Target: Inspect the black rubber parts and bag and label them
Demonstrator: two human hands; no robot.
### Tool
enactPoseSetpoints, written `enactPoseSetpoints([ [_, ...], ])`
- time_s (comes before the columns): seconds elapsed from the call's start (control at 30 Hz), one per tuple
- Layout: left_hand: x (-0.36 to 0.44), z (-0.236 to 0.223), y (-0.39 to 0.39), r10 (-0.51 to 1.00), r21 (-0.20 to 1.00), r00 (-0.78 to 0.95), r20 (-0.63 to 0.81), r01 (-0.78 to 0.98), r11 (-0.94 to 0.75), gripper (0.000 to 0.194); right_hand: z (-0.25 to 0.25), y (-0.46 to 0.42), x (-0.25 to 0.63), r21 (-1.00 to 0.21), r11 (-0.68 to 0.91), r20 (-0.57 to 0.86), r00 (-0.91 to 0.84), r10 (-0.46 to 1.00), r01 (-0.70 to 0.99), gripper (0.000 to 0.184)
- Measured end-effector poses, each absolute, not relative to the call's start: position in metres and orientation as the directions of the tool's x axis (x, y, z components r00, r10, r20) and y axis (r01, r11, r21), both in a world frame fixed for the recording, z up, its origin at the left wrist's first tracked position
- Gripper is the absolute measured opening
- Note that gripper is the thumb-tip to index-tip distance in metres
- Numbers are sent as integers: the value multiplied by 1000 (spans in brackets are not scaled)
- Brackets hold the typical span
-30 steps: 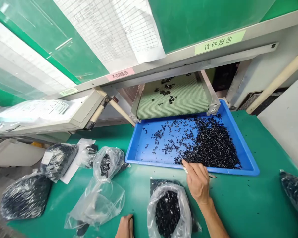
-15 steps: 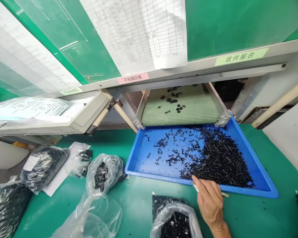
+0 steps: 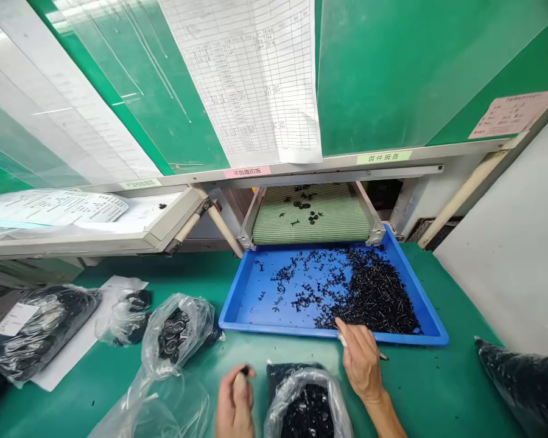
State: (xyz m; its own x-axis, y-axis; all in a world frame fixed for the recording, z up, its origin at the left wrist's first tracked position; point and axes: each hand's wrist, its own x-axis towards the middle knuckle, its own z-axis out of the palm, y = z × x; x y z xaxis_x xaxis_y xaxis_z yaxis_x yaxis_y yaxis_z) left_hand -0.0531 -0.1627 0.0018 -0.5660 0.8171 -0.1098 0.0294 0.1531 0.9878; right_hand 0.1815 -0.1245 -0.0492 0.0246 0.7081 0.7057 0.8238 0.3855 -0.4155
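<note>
While the right hand (image 3: 361, 360) grips a pale tool (image 3: 342, 338), the left hand (image 3: 235, 403) has reappeared, pinching a black part (image 3: 245, 370).

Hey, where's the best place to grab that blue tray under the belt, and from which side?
The blue tray is probably best gripped by its left and right side rims, coming from the near side: the green conveyor belt overhangs the far edge, while both side rims run out from under it. The black pile sits mostly right, so that side may feel heavier.
</note>
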Motion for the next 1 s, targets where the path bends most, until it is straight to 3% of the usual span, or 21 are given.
enactPoseSetpoints([
  [0.1, -20, 32, -111, 930, 992, -346, -123, -7, 129, 45, -47, -125, 183, -411, 404, 717, 17, 697, 817, 54],
  [0.23, 9, 40, -55, 991, 953, 9, -132, -275, 130, 40, -42, -128, 187, -470, 419, 690, 27, 723, 776, 47],
  [0.4, 25, 19, -32, 955, 847, 216, -204, -450, 283, 37, -15, -131, 196, -613, 239, 615, 264, 743, 753, 26],
  [0.57, 34, 9, -28, 940, 745, 245, -237, -575, 338, 35, 27, -109, 189, -565, 244, 508, 99, 856, 788, 30],
  [0.7, 34, 8, -22, 933, 678, 232, -273, -642, 358, 34, 34, -78, 167, -484, 245, 437, -11, 900, 840, 35],
  [0.83, 31, 5, -18, 918, 606, 221, -328, -696, 385, 40, 21, -57, 149, -451, 221, 403, -24, 915, 864, 34],
  [1.0, 28, 6, -17, 904, 515, 224, -364, -760, 396, 33, 12, -51, 141, -467, 179, 354, -2, 935, 866, 32],
])
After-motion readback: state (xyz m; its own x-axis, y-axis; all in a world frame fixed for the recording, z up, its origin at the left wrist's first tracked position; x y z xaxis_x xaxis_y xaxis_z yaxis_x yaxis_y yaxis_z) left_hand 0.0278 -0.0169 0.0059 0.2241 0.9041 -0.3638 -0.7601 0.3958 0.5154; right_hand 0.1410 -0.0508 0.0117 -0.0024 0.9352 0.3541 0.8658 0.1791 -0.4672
